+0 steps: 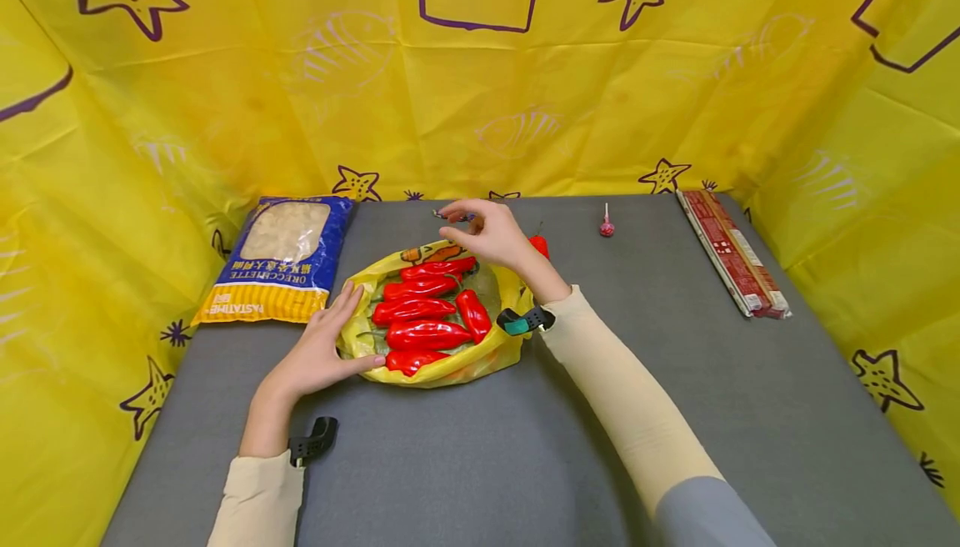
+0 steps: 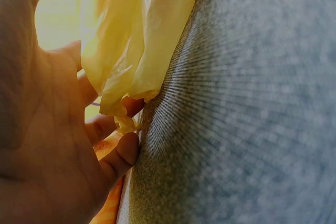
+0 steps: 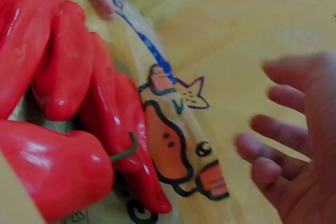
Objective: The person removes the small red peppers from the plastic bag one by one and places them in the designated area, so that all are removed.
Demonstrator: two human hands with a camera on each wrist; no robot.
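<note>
A yellow plastic bag [image 1: 450, 368] lies open on the grey table [image 1: 487, 455] with several red peppers [image 1: 423, 322] in it. My left hand [image 1: 318, 351] rests flat against the bag's left edge, fingers straight and thumb along its front. In the left wrist view these fingers [image 2: 118, 156] touch the crumpled bag plastic [image 2: 131, 40]. My right hand [image 1: 487, 234] hovers over the bag's far rim with fingers relaxed and holds nothing. The right wrist view shows the right hand [image 3: 299, 150] spread beside the peppers [image 3: 58, 77] and the bag's printed figure [image 3: 173, 145].
A blue and yellow pasta bag [image 1: 281, 259] lies at the left. One more red pepper [image 1: 538, 245] sits behind my right wrist. A lollipop [image 1: 606, 226] and a long red packet [image 1: 731, 251] lie at the far right. Yellow curtains wall the table.
</note>
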